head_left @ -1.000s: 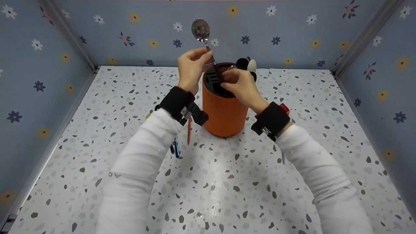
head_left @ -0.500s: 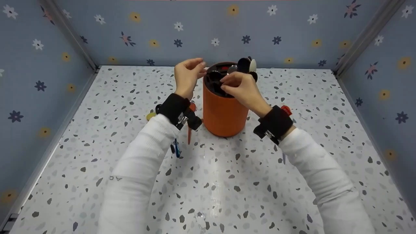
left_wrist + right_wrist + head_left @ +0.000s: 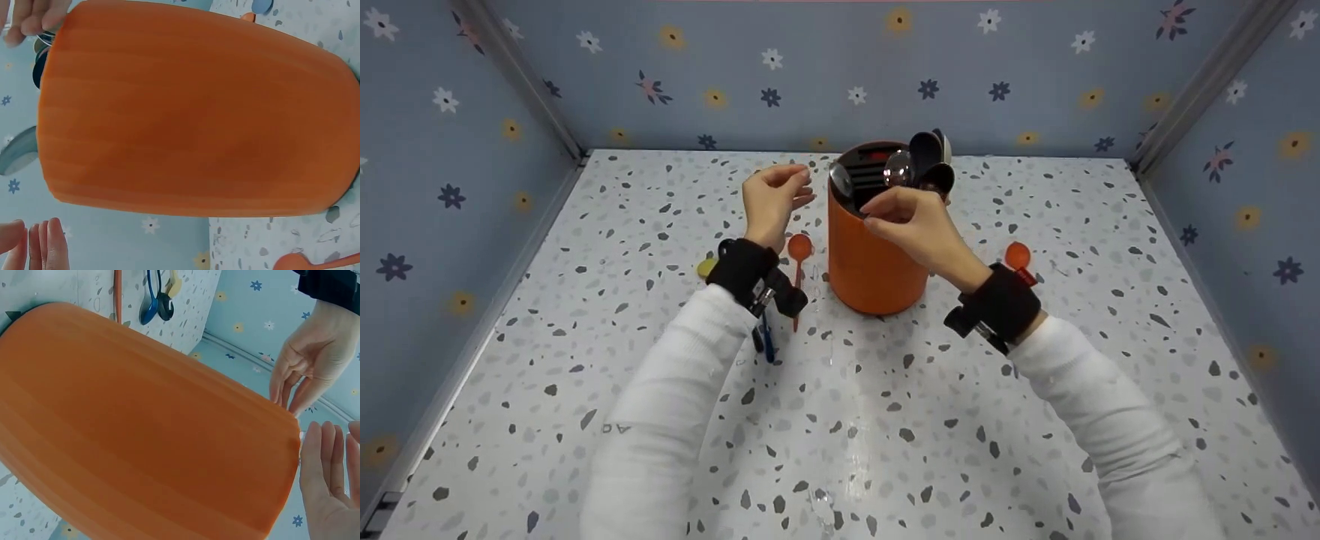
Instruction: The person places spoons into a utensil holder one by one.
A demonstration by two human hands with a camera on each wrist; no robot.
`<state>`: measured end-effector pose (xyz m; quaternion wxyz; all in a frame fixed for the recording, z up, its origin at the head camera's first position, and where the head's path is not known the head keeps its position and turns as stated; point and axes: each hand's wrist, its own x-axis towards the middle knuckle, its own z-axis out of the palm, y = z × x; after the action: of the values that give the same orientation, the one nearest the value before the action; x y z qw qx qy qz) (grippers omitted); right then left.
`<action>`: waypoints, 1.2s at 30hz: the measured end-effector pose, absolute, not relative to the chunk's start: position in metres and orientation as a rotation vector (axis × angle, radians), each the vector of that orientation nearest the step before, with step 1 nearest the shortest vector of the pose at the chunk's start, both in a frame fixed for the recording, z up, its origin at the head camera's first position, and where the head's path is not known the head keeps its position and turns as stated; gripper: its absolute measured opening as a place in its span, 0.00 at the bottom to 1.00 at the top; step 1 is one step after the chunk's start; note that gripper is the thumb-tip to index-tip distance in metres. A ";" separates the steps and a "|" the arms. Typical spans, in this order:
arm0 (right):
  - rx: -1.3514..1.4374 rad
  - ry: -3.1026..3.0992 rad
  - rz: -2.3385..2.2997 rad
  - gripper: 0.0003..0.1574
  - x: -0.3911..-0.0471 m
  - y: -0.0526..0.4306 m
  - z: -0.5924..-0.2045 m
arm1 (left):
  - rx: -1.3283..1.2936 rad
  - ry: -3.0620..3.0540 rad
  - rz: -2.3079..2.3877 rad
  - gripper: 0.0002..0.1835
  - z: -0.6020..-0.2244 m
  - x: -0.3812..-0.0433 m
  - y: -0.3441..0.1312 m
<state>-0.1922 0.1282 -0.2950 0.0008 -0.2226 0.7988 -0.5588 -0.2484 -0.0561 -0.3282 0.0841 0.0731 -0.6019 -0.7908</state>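
An orange utensil holder with a black slotted top stands upright. A metal spoon now leans at its left rim, bowl up. To the right in the holder are another shiny spoon and black spoons. My left hand hovers left of the rim, fingers loosely bent and holding nothing. At the front right of the rim is my right hand, thumb and fingers apart, with nothing seen between them. In the right wrist view the right hand is beside the holder's top end.
An orange spoon lies left of the holder. Farther left are a blue-handled spoon, a black one beside it and a yellow one, partly hidden by my left arm. Another orange spoon lies right. Flower-patterned walls enclose the table.
The metal spoon, earlier held up over the holder by both hands, has dropped into it. My left hand has let go and moved left and down; the right hand has lowered slightly.
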 end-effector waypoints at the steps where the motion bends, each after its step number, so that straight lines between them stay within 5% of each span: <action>1: -0.706 2.486 -1.766 0.11 -0.193 0.129 -0.299 | 0.230 -1.793 -2.362 0.11 -0.331 -0.248 -0.057; 36: -0.708 2.362 -1.565 0.11 -0.185 0.142 -0.383 | 0.503 -2.156 -2.189 0.13 -0.439 -0.236 -0.077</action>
<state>-0.1855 0.1424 -0.3831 0.1101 -0.2410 0.8039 -0.5325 -0.2364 -0.0771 -0.4389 0.0140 0.1616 -0.6925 -0.7030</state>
